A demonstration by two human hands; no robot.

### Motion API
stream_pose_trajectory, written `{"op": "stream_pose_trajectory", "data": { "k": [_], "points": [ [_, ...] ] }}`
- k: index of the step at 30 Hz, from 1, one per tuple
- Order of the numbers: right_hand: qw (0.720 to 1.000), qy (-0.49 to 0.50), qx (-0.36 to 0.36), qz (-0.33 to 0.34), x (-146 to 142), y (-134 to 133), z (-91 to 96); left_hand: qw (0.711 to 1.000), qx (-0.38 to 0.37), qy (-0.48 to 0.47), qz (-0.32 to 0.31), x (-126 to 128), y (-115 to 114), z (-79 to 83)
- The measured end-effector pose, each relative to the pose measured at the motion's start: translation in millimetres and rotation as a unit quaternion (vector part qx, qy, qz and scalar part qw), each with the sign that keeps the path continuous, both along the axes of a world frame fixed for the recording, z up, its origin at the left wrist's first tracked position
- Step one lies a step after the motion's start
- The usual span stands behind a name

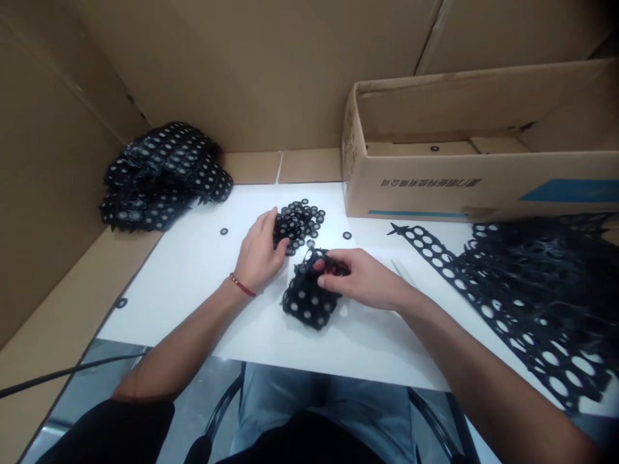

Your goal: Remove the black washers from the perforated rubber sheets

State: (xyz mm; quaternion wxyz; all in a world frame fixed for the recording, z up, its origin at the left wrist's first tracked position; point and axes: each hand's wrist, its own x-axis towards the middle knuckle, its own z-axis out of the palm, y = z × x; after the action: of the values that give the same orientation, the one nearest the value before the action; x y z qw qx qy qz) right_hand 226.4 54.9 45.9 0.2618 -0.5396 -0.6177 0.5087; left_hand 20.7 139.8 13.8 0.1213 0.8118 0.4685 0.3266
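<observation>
On the white table top, my left hand (260, 248) rests at the left edge of a heap of small black ring washers (298, 221). Its thumb stands apart from the fingers, some washers lie between them, and it does not appear to grip any. My right hand (365, 277) pinches a bunched piece of black sheet with rows of round light spots (309, 303), just in front of the heap. The fingertips of that hand are partly hidden in the folds of the sheet.
A large crumpled bundle of spotted black sheet (167, 174) lies at the back left. Punched-out black sheets (532, 296) are piled on the right. An open cardboard box (420, 187) stands at the back right. Loose washers (224, 231) lie scattered; cardboard walls (217, 71) enclose the table.
</observation>
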Motion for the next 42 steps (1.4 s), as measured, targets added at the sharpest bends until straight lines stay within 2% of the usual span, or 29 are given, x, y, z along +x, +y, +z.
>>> {"op": "stream_pose_trajectory", "data": {
  "k": [2,4,6,8,10,13,15,19,21,24,27,29,30,31,32,34,35,36,37,39,40,42],
  "points": [
    [0.999,0.003,0.007,0.036,0.8,-0.5,-0.2,0.997,0.055,0.026,-0.036,2.1,-6.5,4.0],
    [1.0,-0.028,0.013,0.004,0.5,0.0,-2.2,0.991,0.11,-0.014,-0.081,4.5,-15.6,11.0],
    [0.998,-0.026,0.009,-0.051,-0.5,1.3,-4.4,0.975,0.148,-0.047,-0.162,6.9,-24.9,17.8],
    [0.997,0.013,-0.004,-0.079,-0.9,2.7,-4.7,0.958,0.146,-0.015,-0.245,9.3,-31.7,21.4],
    [0.994,0.062,-0.015,-0.084,0.1,3.4,-2.6,0.95,0.124,0.025,-0.286,10.7,-34.9,20.9],
    [0.987,0.15,-0.026,-0.058,2.7,3.2,1.0,0.956,0.124,0.007,-0.266,10.0,-35.4,15.5],
    [0.985,0.164,-0.027,-0.054,2.9,3.0,1.0,0.957,0.153,0.018,-0.245,9.3,-36.1,11.8],
    [0.994,0.07,-0.02,-0.081,-1.8,2.5,-3.5,0.943,0.224,0.104,-0.222,12.3,-41.6,8.9],
    [0.996,0.046,-0.007,-0.072,-4.6,1.9,-4.9,0.942,0.22,0.109,-0.226,15.0,-44.8,10.0],
    [0.996,0.062,0.011,-0.056,-6.5,0.4,-3.9,0.965,0.129,0.064,-0.221,17.9,-47.3,14.9],
    [0.994,0.097,0.029,-0.048,-6.6,-0.3,-0.5,0.984,-0.057,-0.049,-0.164,19.4,-45.0,21.2],
    [0.993,0.1,0.037,-0.053,-6.6,0.0,1.3,0.96,-0.208,-0.137,-0.131,19.6,-39.2,23.0],
    [0.993,0.095,0.037,-0.056,-6.5,0.3,1.7,0.942,-0.262,-0.177,-0.117,19.0,-35.0,22.6],
    [0.994,0.088,0.035,-0.054,-6.3,0.6,1.7,0.928,-0.286,-0.216,-0.097,17.7,-29.8,21.3],
    [0.995,0.079,0.032,-0.05,-6.0,0.8,1.4,0.925,-0.278,-0.25,-0.071,15.7,-23.9,19.2],
    [0.996,0.065,0.024,-0.052,-4.6,1.1,0.3,0.944,-0.174,-0.28,0.008,9.2,-10.8,13.3],
    [0.996,0.058,0.019,-0.058,-3.4,1.0,-0.2,0.959,-0.112,-0.258,0.038,5.2,-4.3,10.0],
    [0.997,0.05,0.012,-0.064,-2.0,0.8,-0.5,0.976,-0.071,-0.202,0.043,1.2,1.7,7.0],
    [0.997,0.043,0.003,-0.067,-0.3,0.5,-0.6,0.991,-0.033,-0.123,0.026,-2.4,6.8,4.5],
    [0.998,0.044,-0.024,-0.032,3.1,-0.3,-0.2,0.999,0.042,0.017,-0.024,-7.3,12.7,2.8],
    [0.998,0.056,-0.037,0.001,4.6,-0.5,0.1,0.993,0.084,0.06,-0.05,-8.1,12.9,4.0],
    [0.994,0.076,-0.056,0.051,6.2,-0.5,0.0,0.98,0.168,0.069,-0.086,-6.6,7.3,10.6]
  ]
}}
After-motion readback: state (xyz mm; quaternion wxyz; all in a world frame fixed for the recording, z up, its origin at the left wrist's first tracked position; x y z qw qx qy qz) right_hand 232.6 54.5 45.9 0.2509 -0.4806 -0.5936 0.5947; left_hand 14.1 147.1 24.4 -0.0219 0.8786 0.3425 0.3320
